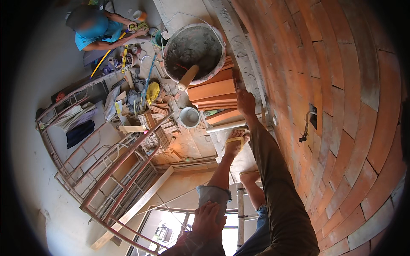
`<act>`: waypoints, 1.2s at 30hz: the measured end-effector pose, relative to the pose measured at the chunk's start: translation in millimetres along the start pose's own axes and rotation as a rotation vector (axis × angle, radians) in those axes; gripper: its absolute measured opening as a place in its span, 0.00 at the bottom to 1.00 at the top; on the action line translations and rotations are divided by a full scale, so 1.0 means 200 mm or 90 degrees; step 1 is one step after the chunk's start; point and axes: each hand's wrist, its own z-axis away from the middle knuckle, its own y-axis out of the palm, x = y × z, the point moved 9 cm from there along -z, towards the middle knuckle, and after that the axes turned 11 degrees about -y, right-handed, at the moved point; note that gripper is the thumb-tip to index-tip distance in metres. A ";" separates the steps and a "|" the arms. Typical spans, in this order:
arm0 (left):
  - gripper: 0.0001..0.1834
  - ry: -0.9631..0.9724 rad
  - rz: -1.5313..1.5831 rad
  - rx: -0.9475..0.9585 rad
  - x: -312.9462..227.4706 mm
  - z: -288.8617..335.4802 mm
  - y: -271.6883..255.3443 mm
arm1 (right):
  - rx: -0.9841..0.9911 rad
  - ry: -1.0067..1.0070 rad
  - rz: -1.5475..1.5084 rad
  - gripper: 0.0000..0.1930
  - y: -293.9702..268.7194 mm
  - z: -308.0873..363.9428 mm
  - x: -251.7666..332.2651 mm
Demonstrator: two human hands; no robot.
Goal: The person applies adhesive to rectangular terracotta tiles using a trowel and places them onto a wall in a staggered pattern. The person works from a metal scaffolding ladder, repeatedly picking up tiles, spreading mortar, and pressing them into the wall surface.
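Note:
My right hand reaches forward to the right end of a stack of terracotta tiles, its fingers curled against the end of an upper tile. The fingertips are partly hidden. More thin tiles lie beneath and in front of it. My left hand rests with its fingers laid over my bent knee in torn denim shorts, holding nothing. Just beyond the tiles stands a large round bucket with wet grey mortar inside. A tool's wooden handle sticks out over its near rim.
On the right rises a wall of terracotta tiles with a cable hanging from an opening. A small grey pail stands below, among tile pieces. Red scaffold frames are at left. A co-worker in blue handles something at far left.

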 end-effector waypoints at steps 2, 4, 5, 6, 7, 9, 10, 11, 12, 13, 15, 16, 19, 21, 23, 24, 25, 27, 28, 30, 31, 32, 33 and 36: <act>0.28 -0.003 -0.005 -0.002 -0.01 0.01 -0.01 | 0.044 0.074 0.065 0.21 0.01 0.04 -0.04; 0.27 0.003 -0.011 -0.002 0.00 -0.01 -0.02 | -0.008 0.045 0.073 0.22 -0.05 -0.01 -0.06; 0.27 0.003 -0.014 -0.003 -0.01 -0.01 -0.03 | -0.032 0.031 0.076 0.23 -0.08 -0.04 -0.07; 0.27 0.007 -0.016 -0.003 -0.01 -0.02 -0.04 | -0.031 0.041 0.016 0.24 -0.07 -0.09 -0.09; 0.27 0.013 -0.019 -0.002 0.00 -0.03 -0.05 | -0.032 0.051 -0.045 0.24 -0.07 -0.16 -0.10; 0.27 0.017 -0.025 -0.005 -0.01 -0.04 -0.06 | -0.015 0.044 -0.121 0.25 -0.02 -0.30 -0.15; 0.27 0.016 -0.025 -0.007 -0.01 -0.04 -0.07 | 0.005 0.040 -0.104 0.25 0.00 -0.35 -0.13; 0.26 0.016 -0.027 -0.009 -0.02 -0.05 -0.08 | 0.025 0.037 -0.087 0.25 0.01 -0.39 -0.11; 0.26 0.017 -0.025 -0.010 -0.02 -0.05 -0.09 | 0.044 0.034 -0.068 0.25 0.03 -0.43 -0.11; 0.26 0.019 -0.026 -0.011 -0.03 -0.05 -0.09 | 0.059 -0.002 -0.061 0.25 0.04 -0.47 -0.10; 0.26 0.015 -0.026 -0.017 -0.03 -0.06 -0.11 | 0.081 0.037 -0.055 0.24 0.07 -0.49 -0.08; 0.26 0.015 -0.025 -0.019 -0.04 -0.06 -0.12 | 0.092 0.057 -0.052 0.23 0.08 -0.50 -0.07; 0.26 0.017 -0.026 -0.024 -0.06 -0.07 -0.14 | 0.159 0.091 -0.003 0.24 0.11 -0.54 -0.10; 0.25 0.027 -0.026 -0.024 -0.08 -0.09 -0.16 | 0.094 0.084 0.017 0.23 0.12 -0.58 -0.23; 0.25 0.028 -0.028 -0.029 -0.08 -0.10 -0.17 | 0.060 0.076 0.007 0.22 0.13 -0.58 -0.25; 0.25 0.026 -0.030 -0.038 -0.08 -0.10 -0.18 | 0.059 0.068 -0.012 0.22 0.14 -0.56 -0.20; 0.25 0.025 -0.029 -0.045 -0.08 -0.10 -0.17 | 0.057 0.062 -0.032 0.22 0.15 -0.54 -0.16; 0.25 0.027 -0.044 -0.039 -0.09 -0.09 -0.17 | 0.056 0.051 -0.051 0.20 0.13 -0.52 -0.12; 0.26 0.030 -0.052 -0.035 -0.09 -0.09 -0.17 | 0.054 0.047 -0.059 0.20 0.12 -0.51 -0.11; 0.26 0.023 -0.044 -0.033 -0.09 -0.09 -0.16 | 0.073 0.066 -0.052 0.18 0.11 -0.51 -0.09; 0.26 0.022 -0.043 -0.032 -0.09 -0.09 -0.15 | 0.084 0.076 -0.048 0.18 0.11 -0.50 -0.09; 0.26 0.019 -0.041 -0.029 -0.09 -0.07 -0.14 | 0.084 0.075 -0.031 0.17 0.08 -0.47 -0.09; 0.26 0.017 -0.041 -0.028 -0.08 -0.07 -0.13 | 0.083 0.072 -0.015 0.17 0.07 -0.46 -0.10; 0.25 0.013 -0.035 -0.016 -0.06 -0.05 -0.10 | 0.080 0.051 -0.017 0.19 -0.04 -0.48 -0.25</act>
